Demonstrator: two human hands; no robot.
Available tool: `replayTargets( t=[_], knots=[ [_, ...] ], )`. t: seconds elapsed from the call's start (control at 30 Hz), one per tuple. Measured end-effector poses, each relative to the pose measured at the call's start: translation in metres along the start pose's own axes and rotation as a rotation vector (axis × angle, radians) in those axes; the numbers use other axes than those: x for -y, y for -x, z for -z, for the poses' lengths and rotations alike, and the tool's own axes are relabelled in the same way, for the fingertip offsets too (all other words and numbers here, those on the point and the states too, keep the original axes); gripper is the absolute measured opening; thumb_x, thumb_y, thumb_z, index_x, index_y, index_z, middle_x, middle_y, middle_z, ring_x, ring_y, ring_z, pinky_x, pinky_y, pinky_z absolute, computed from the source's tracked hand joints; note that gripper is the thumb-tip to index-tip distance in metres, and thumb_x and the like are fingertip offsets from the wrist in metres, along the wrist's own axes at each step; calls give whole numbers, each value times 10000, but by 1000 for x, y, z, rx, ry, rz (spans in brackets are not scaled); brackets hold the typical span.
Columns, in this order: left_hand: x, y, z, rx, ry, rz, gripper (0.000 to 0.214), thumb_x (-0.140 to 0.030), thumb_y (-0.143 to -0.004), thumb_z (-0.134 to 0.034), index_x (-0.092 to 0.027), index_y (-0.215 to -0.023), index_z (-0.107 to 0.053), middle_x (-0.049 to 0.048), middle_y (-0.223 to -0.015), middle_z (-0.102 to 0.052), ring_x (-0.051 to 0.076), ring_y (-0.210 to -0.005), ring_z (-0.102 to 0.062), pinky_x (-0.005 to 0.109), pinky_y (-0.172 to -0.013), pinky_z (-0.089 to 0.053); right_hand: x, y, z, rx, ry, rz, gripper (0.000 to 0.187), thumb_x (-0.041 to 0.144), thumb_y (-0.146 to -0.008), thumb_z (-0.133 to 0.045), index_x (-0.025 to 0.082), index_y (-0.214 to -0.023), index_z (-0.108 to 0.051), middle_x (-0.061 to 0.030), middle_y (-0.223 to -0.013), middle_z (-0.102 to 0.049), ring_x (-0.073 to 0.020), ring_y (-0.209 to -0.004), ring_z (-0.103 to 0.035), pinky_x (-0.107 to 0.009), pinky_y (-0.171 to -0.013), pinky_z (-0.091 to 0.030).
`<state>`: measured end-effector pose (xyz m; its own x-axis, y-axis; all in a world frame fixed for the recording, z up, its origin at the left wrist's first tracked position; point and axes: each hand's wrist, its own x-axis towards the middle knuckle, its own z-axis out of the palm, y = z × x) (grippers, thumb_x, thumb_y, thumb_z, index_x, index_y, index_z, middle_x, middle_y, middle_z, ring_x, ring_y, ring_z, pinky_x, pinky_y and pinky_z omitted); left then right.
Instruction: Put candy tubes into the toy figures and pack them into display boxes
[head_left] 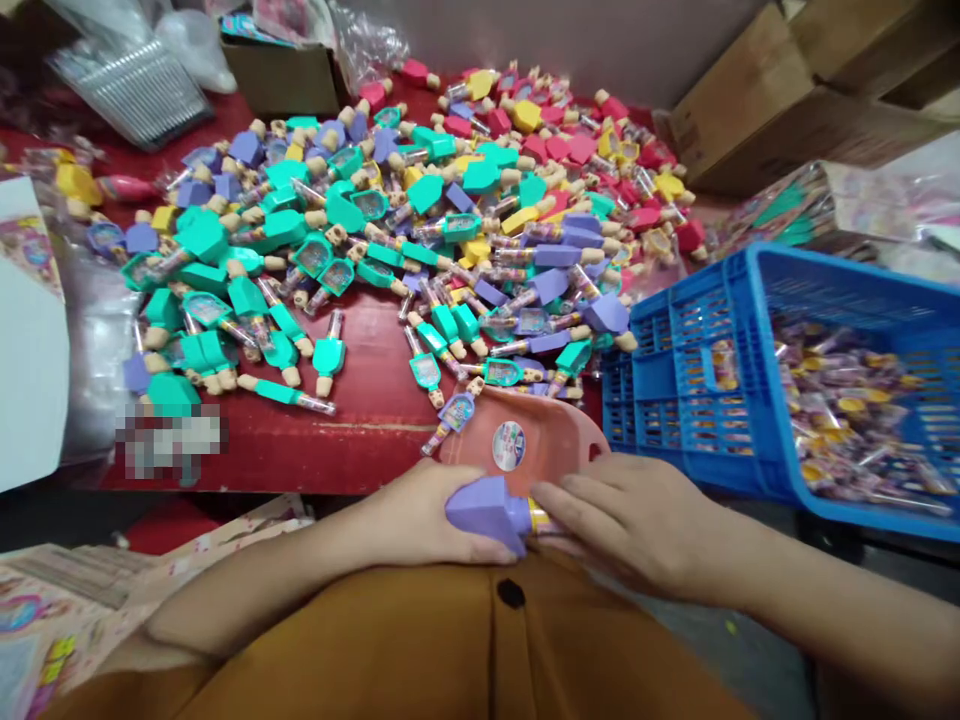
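Note:
My left hand [427, 520] is closed around a purple shovel-shaped toy [486, 512] just in front of my body. From its right end sticks out a tube [538, 515] with a yellow band, and my right hand [630, 515] has its fingers closed on that. The far end of the tube is hidden by my right fingers. Right behind my hands is a pink plastic basin [551, 430] with a round sticker. A similar purple toy with a clear tube [457, 410] leans at its left rim.
Teal, purple, yellow and red toys [345, 210] lie heaped across the red table [360, 350]. A blue crate [690, 380] holding small wrapped tubes [840, 400] stands at the right. Cardboard boxes [787, 110] are behind it. A white box [30, 350] stands at the left edge.

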<state>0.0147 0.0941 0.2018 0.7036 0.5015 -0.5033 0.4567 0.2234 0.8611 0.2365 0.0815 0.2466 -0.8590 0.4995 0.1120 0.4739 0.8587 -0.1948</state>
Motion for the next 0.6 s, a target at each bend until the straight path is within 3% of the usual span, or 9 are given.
replayTargets(
  t=[0.1, 0.17, 0.27, 0.33, 0.4, 0.43, 0.5, 0.6],
  knots=[
    [0, 7, -10, -54, -205, -33, 392, -498, -667, -654, -177, -890, -621, 18, -780, -655, 159, -676, -595, 215, -579, -420, 9, 0, -2, 31, -76, -27, 205, 252, -919, -431, 97, -934, -565, -5, -590, -549, -130, -489, -491, -276, -472, -340],
    [2, 12, -18, -98, -350, -49, 338, -488, -713, -611, -197, -886, -617, 18, -775, -667, 167, -677, -613, 217, -567, -418, 15, 1, -7, 102, -308, -140, 222, 265, -914, -435, 102, -946, -582, -21, -632, -576, -126, -527, -509, -264, -490, -338],
    [5, 16, -23, -142, -624, -65, 298, -480, -779, -528, -206, -864, -608, 31, -770, -673, 204, -703, -635, 253, -581, -438, 20, -1, -18, 324, -962, -597, 306, 418, -872, -481, 138, -815, -590, -2, -609, -552, -97, -513, -473, -221, -470, -323],
    [5, 16, -21, -143, -755, -81, 289, -467, -804, -494, -212, -885, -603, 39, -773, -673, 219, -706, -639, 272, -586, -448, 21, -3, -26, 486, -1439, -954, 418, 560, -780, -536, 158, -670, -507, 50, -496, -433, -53, -395, -323, -191, -377, -217],
    [4, 14, -13, -141, -791, -79, 294, -480, -790, -514, -226, -905, -607, 40, -770, -673, 227, -693, -638, 270, -566, -439, 18, -7, -31, 569, -1718, -1155, 504, 646, -720, -539, 165, -615, -431, 81, -435, -342, -23, -342, -178, -181, -339, -104],
    [3, 12, -7, -139, -774, -64, 315, -502, -765, -544, -232, -914, -611, 39, -765, -673, 230, -687, -636, 265, -552, -428, 14, -9, -32, 589, -1770, -1195, 530, 677, -726, -503, 162, -621, -435, 75, -431, -360, -19, -331, -176, -175, -332, -101],
    [3, 9, 5, -128, -670, -23, 368, -532, -698, -615, -233, -914, -619, 31, -763, -670, 225, -686, -630, 245, -537, -406, 5, -11, -28, 549, -1741, -1198, 585, 705, -788, -363, 142, -728, -515, 18, -500, -489, -37, -345, -313, -164, -338, -206],
    [6, 5, 19, -126, -442, 1, 354, -487, -658, -670, -203, -863, -615, 2, -765, -657, 176, -680, -612, 206, -535, -381, -8, -12, -16, 350, -1414, -1042, 641, 662, -862, -205, 143, -1026, -544, -74, -782, -624, -118, -583, -552, -234, -511, -441]
  ],
)
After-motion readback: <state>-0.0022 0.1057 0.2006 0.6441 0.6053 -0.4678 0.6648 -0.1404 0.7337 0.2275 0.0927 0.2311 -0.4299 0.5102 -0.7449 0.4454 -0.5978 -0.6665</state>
